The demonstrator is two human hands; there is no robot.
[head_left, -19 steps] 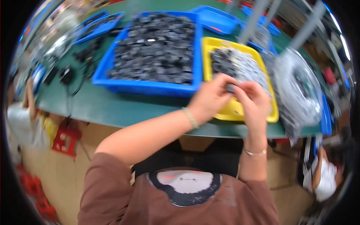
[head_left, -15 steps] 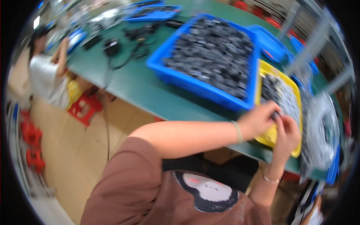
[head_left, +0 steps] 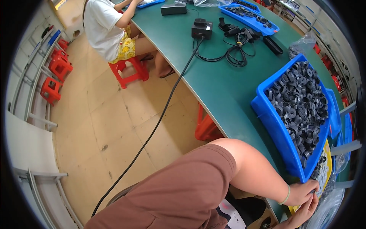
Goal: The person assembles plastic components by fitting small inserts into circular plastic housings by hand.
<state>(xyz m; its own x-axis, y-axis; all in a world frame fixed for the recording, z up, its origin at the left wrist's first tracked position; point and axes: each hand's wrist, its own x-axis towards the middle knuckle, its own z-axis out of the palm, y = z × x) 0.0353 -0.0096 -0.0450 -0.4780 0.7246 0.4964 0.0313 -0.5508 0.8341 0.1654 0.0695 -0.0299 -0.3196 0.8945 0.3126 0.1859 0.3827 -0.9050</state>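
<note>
At the lower right, my left hand (head_left: 302, 194) and my right hand (head_left: 306, 210) meet with their fingertips pinched together. Between them is a small dark part (head_left: 313, 191), mostly covered by the fingers. Both hands are over a yellow tray (head_left: 292, 209), which holds dark parts and pale small pieces (head_left: 323, 170). Just beyond my left hand stands a large blue tray (head_left: 274, 128), heaped with black ring-shaped plastic parts (head_left: 301, 101). Which of my hands carries the dark part's weight cannot be made out.
A black cable (head_left: 154, 131) runs from a black box (head_left: 201, 29) over the green table's (head_left: 217, 82) edge to the floor. Coiled cables (head_left: 237, 53) and small blue trays (head_left: 248, 19) lie farther back. A co-worker (head_left: 108, 32) sits on a red stool (head_left: 129, 71). Clear plastic bags (head_left: 327, 212) lie beside my right hand.
The view has swung left, so the trays and my hands now appear farther right and lower. My hands remain together over the yellow tray. The picture is sharper.
</note>
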